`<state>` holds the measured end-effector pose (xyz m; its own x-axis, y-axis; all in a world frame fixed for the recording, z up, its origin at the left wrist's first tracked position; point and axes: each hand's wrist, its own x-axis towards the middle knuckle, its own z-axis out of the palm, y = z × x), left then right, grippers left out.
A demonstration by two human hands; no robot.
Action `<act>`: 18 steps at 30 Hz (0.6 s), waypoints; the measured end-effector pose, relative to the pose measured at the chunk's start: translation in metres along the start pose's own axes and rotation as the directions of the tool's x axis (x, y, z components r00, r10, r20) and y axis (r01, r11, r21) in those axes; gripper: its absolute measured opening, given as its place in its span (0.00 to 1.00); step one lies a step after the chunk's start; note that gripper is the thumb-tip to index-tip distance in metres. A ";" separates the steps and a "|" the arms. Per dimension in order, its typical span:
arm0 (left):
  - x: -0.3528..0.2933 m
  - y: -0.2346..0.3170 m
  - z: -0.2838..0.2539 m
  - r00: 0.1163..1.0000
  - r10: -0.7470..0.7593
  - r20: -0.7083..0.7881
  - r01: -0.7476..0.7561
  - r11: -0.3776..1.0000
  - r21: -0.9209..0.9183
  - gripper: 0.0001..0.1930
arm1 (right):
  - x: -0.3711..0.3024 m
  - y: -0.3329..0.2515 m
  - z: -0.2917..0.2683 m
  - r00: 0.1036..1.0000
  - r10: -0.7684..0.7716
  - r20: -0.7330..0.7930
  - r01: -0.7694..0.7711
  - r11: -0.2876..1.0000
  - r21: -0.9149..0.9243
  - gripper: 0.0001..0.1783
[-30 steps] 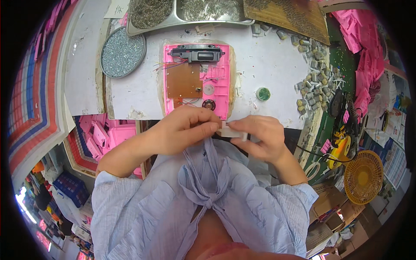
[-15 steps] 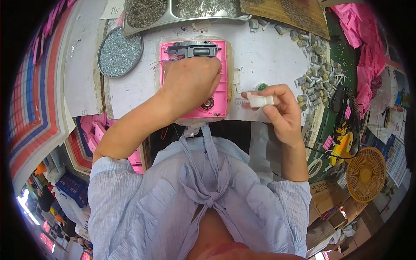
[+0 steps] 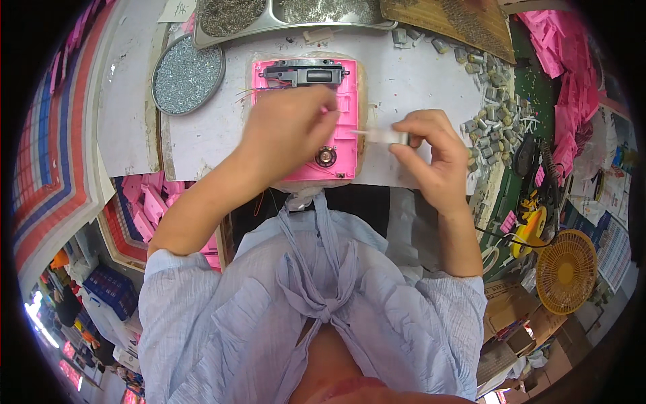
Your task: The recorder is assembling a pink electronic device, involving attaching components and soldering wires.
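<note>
An open pink plastic housing (image 3: 347,144) lies on a clear-wrapped pad at the middle of the bench. A dark grey mechanism (image 3: 306,73) sits across its far end, thin wires trailing to the left. A small round speaker (image 3: 326,157) is near its near right corner. My left hand (image 3: 286,128) hovers over the housing, fingers pinched together; whatever they hold is hidden. To the right of the housing, the thumb and fingers of my right hand (image 3: 434,148) grip a white plastic part (image 3: 387,137), smeared by motion, its narrow end pointing at the housing.
A round dish of small metal screws (image 3: 188,75) stands at the left. Along the back are a metal tray (image 3: 269,19) of small parts and a brown board (image 3: 451,25). Many small motors (image 3: 494,111) lie along the right edge. A yellow fan (image 3: 566,271) stands right.
My right hand has turned and shifted slightly, swinging the white part toward the housing; its spring, plain before, is blurred now. My left hand has drawn back a little toward me and left, uncovering more mechanism.
</note>
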<state>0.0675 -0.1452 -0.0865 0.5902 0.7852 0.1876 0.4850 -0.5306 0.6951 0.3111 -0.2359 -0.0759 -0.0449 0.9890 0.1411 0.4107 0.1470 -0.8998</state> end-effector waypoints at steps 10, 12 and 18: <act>-0.027 -0.028 -0.002 0.986 -0.004 -0.166 -0.021 0.989 -0.146 0.05 | 0.036 -0.008 0.029 0.903 -0.370 0.220 0.429 0.812 -0.396 0.16; -0.029 -0.028 0.001 0.987 -0.074 -0.145 0.040 0.973 -0.226 0.05 | 0.040 -0.010 0.033 0.877 -0.408 0.254 0.479 0.782 -0.398 0.16; -0.029 -0.024 0.003 0.984 -0.109 -0.143 0.068 0.962 -0.266 0.06 | 0.039 0.015 0.038 0.907 -0.393 0.153 0.418 0.885 -0.206 0.16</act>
<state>0.0412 -0.1562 -0.1107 0.4358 0.8758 0.2077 0.3351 -0.3721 0.8656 0.2808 -0.1949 -0.0996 -0.3416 0.8417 0.4181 0.5325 0.5399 -0.6519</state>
